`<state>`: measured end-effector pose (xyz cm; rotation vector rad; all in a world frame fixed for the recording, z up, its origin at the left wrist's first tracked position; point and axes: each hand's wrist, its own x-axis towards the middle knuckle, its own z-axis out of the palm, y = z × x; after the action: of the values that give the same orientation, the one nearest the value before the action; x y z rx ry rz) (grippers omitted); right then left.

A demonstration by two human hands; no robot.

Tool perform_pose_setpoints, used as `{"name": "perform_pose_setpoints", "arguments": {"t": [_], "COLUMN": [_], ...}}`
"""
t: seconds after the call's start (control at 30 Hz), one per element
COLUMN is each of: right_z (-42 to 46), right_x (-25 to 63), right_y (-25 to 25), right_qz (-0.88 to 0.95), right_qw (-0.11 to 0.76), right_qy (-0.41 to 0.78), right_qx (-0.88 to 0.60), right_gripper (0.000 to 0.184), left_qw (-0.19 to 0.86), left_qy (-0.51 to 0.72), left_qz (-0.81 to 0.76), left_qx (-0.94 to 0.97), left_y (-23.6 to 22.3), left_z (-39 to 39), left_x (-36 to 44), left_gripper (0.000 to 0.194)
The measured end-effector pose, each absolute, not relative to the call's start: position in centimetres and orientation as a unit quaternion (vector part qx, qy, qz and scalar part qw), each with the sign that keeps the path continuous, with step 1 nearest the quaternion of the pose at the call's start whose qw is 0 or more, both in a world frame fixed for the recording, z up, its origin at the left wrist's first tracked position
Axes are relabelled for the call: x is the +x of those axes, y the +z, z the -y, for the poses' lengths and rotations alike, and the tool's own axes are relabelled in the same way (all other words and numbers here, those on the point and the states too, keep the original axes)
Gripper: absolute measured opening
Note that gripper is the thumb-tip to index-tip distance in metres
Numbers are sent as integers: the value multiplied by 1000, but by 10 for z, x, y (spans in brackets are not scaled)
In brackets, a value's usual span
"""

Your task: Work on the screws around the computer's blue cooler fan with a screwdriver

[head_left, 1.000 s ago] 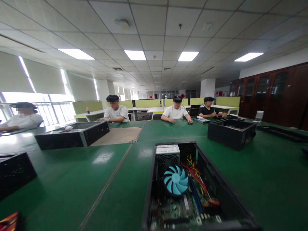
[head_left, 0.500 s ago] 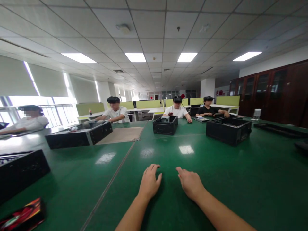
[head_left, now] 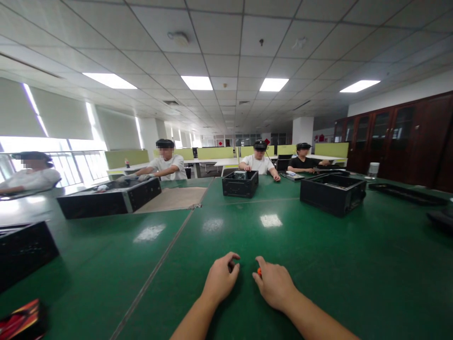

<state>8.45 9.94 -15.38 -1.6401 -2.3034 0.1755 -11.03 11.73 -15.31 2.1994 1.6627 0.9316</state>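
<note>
My left hand (head_left: 220,279) is low over the green table (head_left: 198,241), its fingers loosely curled and the thumb held apart, with nothing visible in it. Opposite it, my right hand (head_left: 276,284) has its fingers bent around a small orange thing (head_left: 259,271). Only a bit of that orange piece shows between thumb and forefinger, so its kind is hidden. A gap separates the two hands, and green tabletop shows between them.
Black computer cases stand across the table: one far left (head_left: 99,202), one in the middle (head_left: 240,185), one at right (head_left: 332,196), another at the near left (head_left: 26,255). A red-and-black graphics card (head_left: 23,321) lies lower left. Several people sit opposite.
Both hands have come slightly nearer to me. Orange now shows in my right hand, where none showed before. The view has shifted a little to the right.
</note>
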Motion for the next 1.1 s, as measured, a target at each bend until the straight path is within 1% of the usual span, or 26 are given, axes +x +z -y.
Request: {"name": "perform_pose_setpoints", "arguments": {"t": [0.1, 0.3, 0.5, 0.83, 1.1], "right_z": [-101, -101, -100, -100, -98], "right_x": [86, 87, 87, 88, 88], "right_y": [-154, -154, -152, -150, -151], "right_qz": [802, 805, 799, 804, 804], "right_qw": [156, 158, 158, 158, 163], "right_qy": [64, 67, 72, 72, 63], "right_qx": [-572, -568, -576, -568, -568], "right_gripper": [50, 38, 52, 40, 36], "left_qw": [117, 109, 113, 109, 104], "left_qy": [297, 300, 298, 304, 303], "left_qz": [-580, -579, -582, -575, -574], "left_qx": [749, 751, 748, 752, 753], "left_y": [-149, -146, -145, -145, -144], "left_z": [-116, -116, -115, -115, -115], "left_x": [-111, -111, -111, -112, -111], "left_gripper": [23, 24, 26, 25, 24]}}
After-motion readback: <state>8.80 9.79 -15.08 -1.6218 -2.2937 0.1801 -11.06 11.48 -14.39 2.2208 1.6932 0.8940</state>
